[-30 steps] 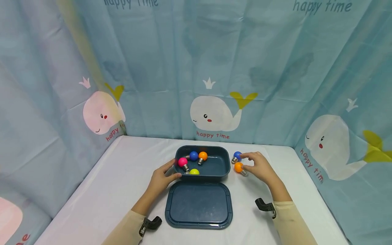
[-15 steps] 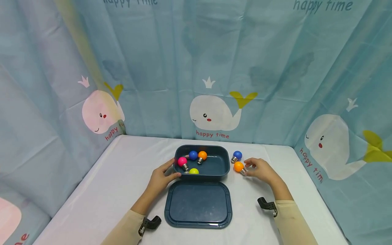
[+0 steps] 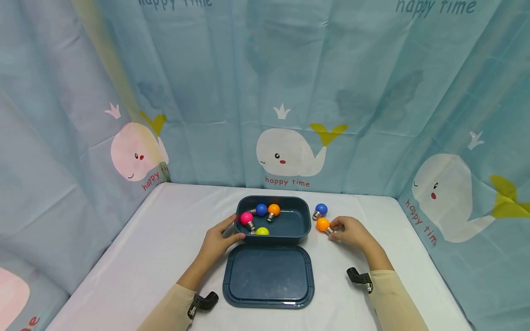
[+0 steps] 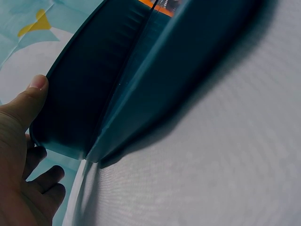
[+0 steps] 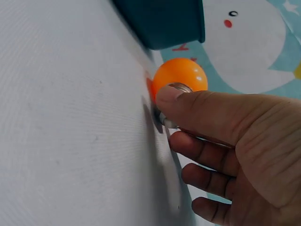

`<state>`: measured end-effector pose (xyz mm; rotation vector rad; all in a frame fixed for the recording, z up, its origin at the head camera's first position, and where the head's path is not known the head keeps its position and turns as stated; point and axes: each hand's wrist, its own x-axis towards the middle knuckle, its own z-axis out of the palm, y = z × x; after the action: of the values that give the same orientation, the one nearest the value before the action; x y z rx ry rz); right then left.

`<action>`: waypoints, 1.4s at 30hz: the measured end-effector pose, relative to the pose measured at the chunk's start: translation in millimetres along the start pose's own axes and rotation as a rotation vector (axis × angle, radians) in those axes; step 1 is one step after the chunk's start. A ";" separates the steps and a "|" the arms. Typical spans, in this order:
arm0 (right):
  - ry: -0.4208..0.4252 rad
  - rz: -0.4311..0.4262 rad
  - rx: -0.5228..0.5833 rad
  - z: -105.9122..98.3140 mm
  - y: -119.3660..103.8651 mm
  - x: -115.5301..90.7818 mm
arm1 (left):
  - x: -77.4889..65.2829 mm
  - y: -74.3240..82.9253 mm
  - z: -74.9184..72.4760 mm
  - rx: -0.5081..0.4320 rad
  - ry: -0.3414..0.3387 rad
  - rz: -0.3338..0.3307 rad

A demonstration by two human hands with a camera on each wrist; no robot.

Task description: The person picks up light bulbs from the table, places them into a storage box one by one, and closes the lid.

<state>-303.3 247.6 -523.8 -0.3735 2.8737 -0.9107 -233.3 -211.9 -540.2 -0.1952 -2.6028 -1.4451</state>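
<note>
My right hand [image 3: 349,230] pinches the metal screw base of an orange light bulb [image 3: 323,224] just right of the dark blue box [image 3: 308,225]. In the right wrist view the thumb [image 5: 188,106] lies over the base of the orange bulb [image 5: 181,73]. A blue bulb [image 3: 321,209] lies right behind it on the white tabletop. My left hand [image 3: 217,241] grips the left end of the box, thumb on the near side. The left wrist view shows that thumb [image 4: 35,94] against the box wall [image 4: 84,89]. Inside lie pink [image 3: 246,218], blue [image 3: 261,210], orange [image 3: 273,210] and yellow [image 3: 262,231] bulbs.
A dark blue lid [image 3: 268,276] lies flat in front of the box, close to its near wall. The white-covered table [image 3: 165,253] is bordered by a hanging curtain [image 3: 207,138] with whale prints at the back and sides.
My right hand has drawn back from beside the blue bulb and closed thumb and finger on the orange bulb's base. My left hand stays at the box.
</note>
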 end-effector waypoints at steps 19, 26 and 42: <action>0.031 0.031 0.050 -4.0 -1.0 -5.3 | -0.7 2.5 3.4 -0.011 0.000 0.000; 0.051 0.038 0.080 -7.5 -3.4 -6.4 | -1.2 4.0 1.6 -0.021 0.003 0.002; 0.101 -0.063 0.130 -17.8 -6.6 -10.7 | -0.2 1.4 0.2 -0.011 0.005 0.016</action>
<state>-294.8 255.0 -505.2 -0.4191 2.8870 -1.1519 -232.8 -211.1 -539.2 -0.2130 -2.5836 -1.4530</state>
